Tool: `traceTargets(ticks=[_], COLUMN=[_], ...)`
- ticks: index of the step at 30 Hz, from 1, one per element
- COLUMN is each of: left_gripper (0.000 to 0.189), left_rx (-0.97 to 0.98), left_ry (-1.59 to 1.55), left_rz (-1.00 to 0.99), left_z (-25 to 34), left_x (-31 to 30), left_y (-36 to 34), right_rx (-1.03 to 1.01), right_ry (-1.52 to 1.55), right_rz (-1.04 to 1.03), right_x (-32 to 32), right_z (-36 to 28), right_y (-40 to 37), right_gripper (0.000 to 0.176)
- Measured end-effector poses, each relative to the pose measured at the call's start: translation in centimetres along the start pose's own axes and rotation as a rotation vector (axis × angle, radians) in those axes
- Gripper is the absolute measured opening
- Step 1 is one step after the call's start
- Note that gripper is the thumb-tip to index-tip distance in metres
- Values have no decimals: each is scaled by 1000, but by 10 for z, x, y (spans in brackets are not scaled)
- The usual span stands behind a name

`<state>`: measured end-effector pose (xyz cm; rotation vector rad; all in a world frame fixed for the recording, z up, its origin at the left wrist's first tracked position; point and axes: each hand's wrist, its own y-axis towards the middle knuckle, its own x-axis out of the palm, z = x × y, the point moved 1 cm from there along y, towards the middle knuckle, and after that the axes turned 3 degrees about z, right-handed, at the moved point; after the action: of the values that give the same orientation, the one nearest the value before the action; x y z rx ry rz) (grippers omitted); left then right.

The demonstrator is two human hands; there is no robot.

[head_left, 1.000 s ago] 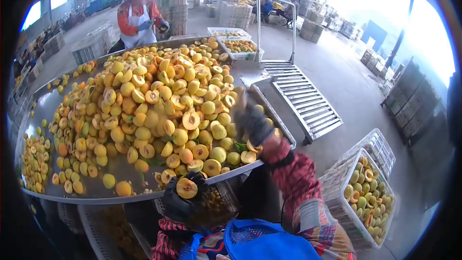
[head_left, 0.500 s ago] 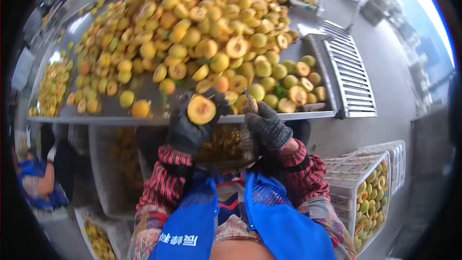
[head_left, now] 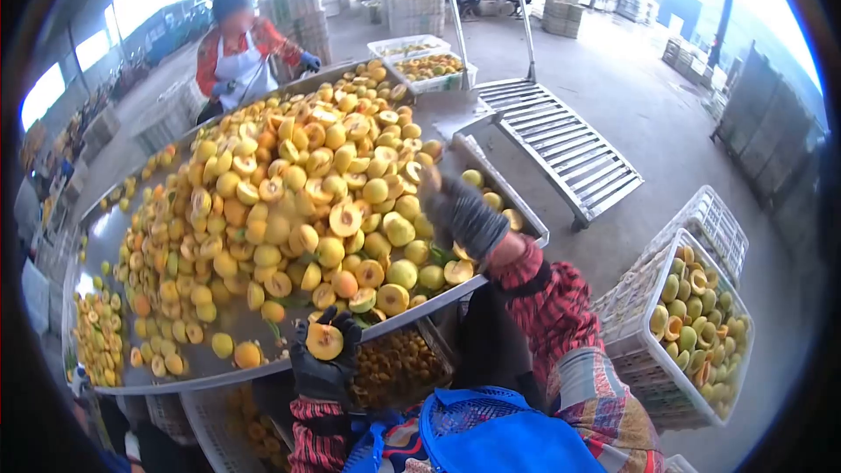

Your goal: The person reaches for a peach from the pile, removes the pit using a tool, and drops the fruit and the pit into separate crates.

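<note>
Left hand [head_left: 321,375] grasps fruit half [head_left: 324,342]: likely light, bruisable, juice-slick; hold by skin. Right hand [head_left: 466,215] blurred; grip cannot be determined.

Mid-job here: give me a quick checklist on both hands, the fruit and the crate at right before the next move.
1. Left hand has a secure hold: ok, gloved fingers are around a fruit half, cut face toward the camera.
2. Stone removed from that half: cannot tell, its centre is too small to read.
3. Right hand holding the proper item: cannot tell, its fingers are blurred.
4. Fruit within reach: ok, the pile on the table extends close to both hands.
5. Room in the white crate at right: probably not ok, fruit looks close to its rim.
6. Co-worker clear: ok, across the pile at the table's far side.
</note>
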<state>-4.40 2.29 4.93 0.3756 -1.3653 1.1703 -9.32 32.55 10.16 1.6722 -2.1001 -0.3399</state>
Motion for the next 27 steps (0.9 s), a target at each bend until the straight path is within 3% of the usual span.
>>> traceTargets(ticks=[2,4,6,8,10,12,14,15,17,18,20,22,24,25,27], left_gripper=[43,43,42,42,44,47,49,49,49,49,50,50,51,51,51], left_rx=[-20,-41,-14,-20,692,580,152,104,108,111,87,51,-73,-115,-133], left_ry=[17,28,-36,-60,1296,1198,438,292,231,175,178,76,-86,-152,-132], left_rz=[10,27,29,20,-102,-90,-177,-192,-198,-210,-190,-154,-265,-220,-239], left_z=[-1,-3,-8,-17,-25,-22,-23,-23,-26,-25,-27,-26,-26,-25,-25], left_x=[-8,-11,-12,4,23,26,17,15,14,12,13,12,14,12,3], left_y=[6,14,17,9,2,4,13,14,16,15,13,8,9,8,12], right_rx=[218,179,146,349,-155,486,671,687,487,523,305,637,521,415,466], right_ry=[-11,34,118,353,-388,-268,-94,-89,-309,-291,-328,223,-184,-297,-369], right_rz=[75,206,148,31,-182,-203,-202,-212,-301,-328,-403,-367,-374,-409,-459], right_x=[5,-1,7,21,24,54,63,67,76,78,77,84,80,81,88], right_z=[-97,-116,-129,-111,-10,-43,10,12,12,14,16,-1,10,14,2], right_y=[6,22,12,-14,-34,-80,-118,-127,-143,-149,-150,-154,-163,-165,-163], right_gripper=[19,19,17,17,19,23,26,26,27,27,27,30,32,32,32])
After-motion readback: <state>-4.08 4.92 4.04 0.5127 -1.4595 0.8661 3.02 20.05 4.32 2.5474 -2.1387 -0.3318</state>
